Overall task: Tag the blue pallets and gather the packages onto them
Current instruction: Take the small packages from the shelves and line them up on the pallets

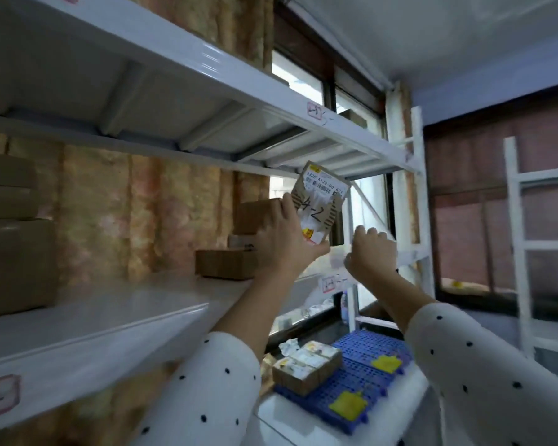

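Your left hand (pixel 287 239) is raised at mid-frame and grasps a small cardboard package (pixel 319 201) from below, thumb on one side and fingers on the other. The package is tilted, its label facing you, with a barcode near the top and "4-2" handwritten across the middle. It is held in the air just in front of the white shelf (pixel 110 317), right of the brown boxes.

Your right hand (pixel 371 252) is just right of it, fingers curled at the front edge of the shelf near a hand-marked label (pixel 331 283). You see only the back of the hand, so you cannot tell whether it grips the edge or holds anything.

On the shelf behind your left hand sit a flat brown box (pixel 224 263) and a taller one (pixel 258 217) partly hidden by your hand. Larger cartons (pixel 13 252) stand at the left edge of the frame. An upper shelf (pixel 207 101) runs diagonally overhead.

At the lower right, between your two dotted sleeves, the blue pallets (pixel 368 349) lie on a white surface. Two yellow tags (pixel 385 363) rest on them, one nearer you, one farther. A cluster of labelled packages (pixel 306 365) sits on the pallets' left part, with crumpled paper (pixel 289 346) just behind. A white rack frame (pixel 529 252) stands at the right edge.
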The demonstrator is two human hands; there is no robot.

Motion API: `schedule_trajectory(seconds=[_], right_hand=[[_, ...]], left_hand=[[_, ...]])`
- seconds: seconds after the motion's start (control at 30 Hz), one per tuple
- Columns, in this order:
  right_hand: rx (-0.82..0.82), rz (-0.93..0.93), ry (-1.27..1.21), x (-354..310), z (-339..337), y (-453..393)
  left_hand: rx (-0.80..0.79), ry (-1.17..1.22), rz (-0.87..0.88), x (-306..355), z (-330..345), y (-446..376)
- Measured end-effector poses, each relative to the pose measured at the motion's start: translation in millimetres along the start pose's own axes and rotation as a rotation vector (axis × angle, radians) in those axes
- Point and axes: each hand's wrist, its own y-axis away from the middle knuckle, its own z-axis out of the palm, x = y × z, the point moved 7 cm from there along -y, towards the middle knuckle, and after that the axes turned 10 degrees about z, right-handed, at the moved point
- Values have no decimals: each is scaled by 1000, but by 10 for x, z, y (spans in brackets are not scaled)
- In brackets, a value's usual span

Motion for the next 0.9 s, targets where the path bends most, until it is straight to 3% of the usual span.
schedule_trajectory(seconds=[0.17,0.4,0.63,0.9], right_hand=[[-61,83,292,1113,329,199],[-220,171,453,2347,870,918],[-407,268,508,3301,1452,1644],[-528,350,455,4058,1855,1892]], left_hand=[[-117,269,31,891,791,430],[-305,467,-1,1827,1688,1264],[-556,456,-14,2365,2464,2125],[-750,417,-25,2902,3002,2716]])
